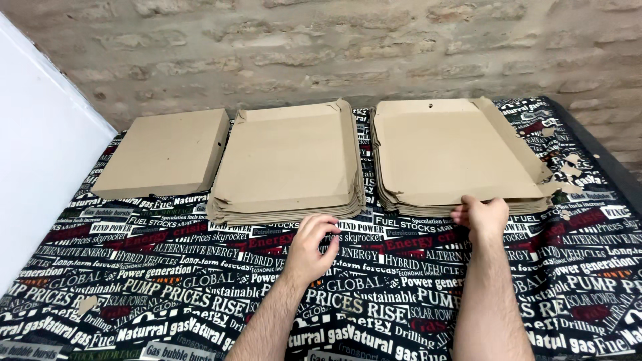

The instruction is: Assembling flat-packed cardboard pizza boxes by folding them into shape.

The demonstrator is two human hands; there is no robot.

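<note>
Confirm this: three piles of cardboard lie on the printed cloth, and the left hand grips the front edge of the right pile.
Wrong hand. In the head view the right hand grips the front edge of the right pile; the left hand hovers over the printed cloth.

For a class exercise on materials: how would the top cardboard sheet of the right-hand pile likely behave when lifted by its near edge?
The top sheet looks thin and flat, so probably light and bendy. The right hand touches one edge only; the far side would likely sag.
</note>
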